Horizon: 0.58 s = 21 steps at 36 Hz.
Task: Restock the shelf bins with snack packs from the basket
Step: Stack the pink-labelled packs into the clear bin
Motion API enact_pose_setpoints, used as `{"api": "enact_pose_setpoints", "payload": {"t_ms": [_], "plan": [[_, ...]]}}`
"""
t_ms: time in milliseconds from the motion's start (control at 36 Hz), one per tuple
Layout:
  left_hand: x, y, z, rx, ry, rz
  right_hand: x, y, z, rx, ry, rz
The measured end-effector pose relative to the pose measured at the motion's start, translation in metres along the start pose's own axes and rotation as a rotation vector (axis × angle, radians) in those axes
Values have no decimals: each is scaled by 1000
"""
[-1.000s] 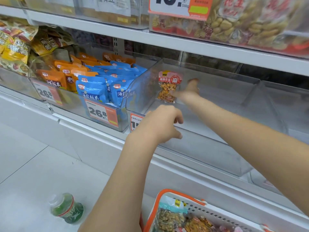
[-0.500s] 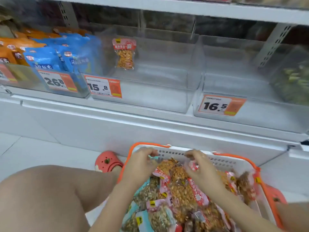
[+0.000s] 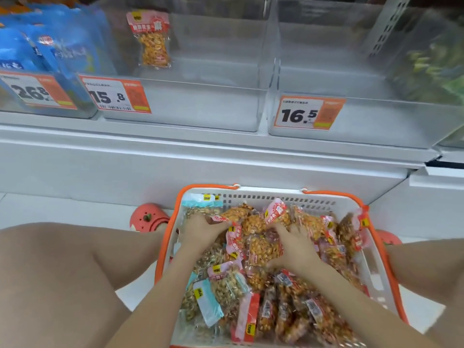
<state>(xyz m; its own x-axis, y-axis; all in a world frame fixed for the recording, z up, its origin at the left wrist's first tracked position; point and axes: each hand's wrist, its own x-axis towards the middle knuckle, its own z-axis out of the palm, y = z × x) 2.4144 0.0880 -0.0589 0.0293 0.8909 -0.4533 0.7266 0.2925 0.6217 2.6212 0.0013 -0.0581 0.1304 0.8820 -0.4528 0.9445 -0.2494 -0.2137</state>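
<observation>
A person crouches, bare knees spread wide, both forearms reaching forward and down. The left hand (image 3: pixel 200 231) curls its fingers inward, knuckles up. The right hand (image 3: pixel 295 247) lies palm down, fingers spread and bent. The hands sit near each other, not touching.

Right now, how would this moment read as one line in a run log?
stage: picking from basket | left hand: gripping red packs | right hand: gripping red packs | 15.8 bin: one pack standing

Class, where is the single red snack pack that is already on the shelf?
In the head view, upper left: the red snack pack stands inside the clear bin tagged 15.8, beside the blue packs.
</observation>
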Motion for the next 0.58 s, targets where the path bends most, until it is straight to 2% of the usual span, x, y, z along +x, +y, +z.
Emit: {"api": "enact_pose_setpoints", "payload": {"t_ms": [83,167,250,333,500,583], "plan": [[3,7,6,-157,-82,-77,0,1,-6,228,-15,14],[7,18,11,-291,-89,-196,2,3,-16,487,14,65],[12,28,15,-273,-106,-244,2,2,-21,697,29,150],[17,25,23,-194,-27,-279,2,0,-22,772,1,206],[6,43,17,-151,178,-96,7,10,-38,869,41,202],[-2,62,1,-174,269,145,8,12,-67,906,33,104]]}}
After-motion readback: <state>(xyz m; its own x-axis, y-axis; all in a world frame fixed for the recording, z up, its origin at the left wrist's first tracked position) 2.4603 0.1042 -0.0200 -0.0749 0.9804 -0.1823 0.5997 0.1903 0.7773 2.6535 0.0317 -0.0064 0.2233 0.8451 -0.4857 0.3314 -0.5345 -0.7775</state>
